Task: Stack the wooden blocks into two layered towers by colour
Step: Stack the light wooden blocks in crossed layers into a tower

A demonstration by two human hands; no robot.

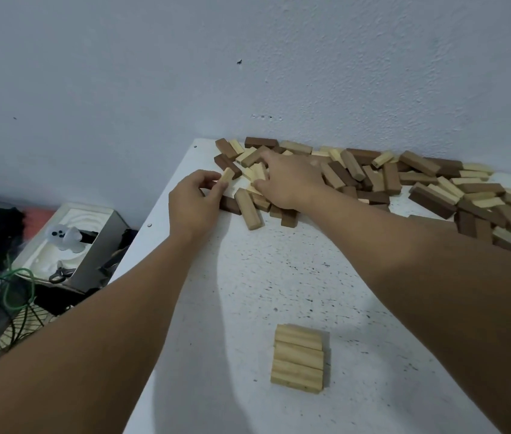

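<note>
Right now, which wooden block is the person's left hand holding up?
The small pale block pinched in the left hand, lifted at the pile's left edge. The other blocks lie loose on the table.

I saw the heap of light and dark wooden blocks [388, 183] along the white speckled table's [279, 277] far edge, against the wall. A flat row of pale wooden blocks [298, 358] lay near me, well apart from it. Left of the table sat an open metal-sided box [91, 245].
</note>
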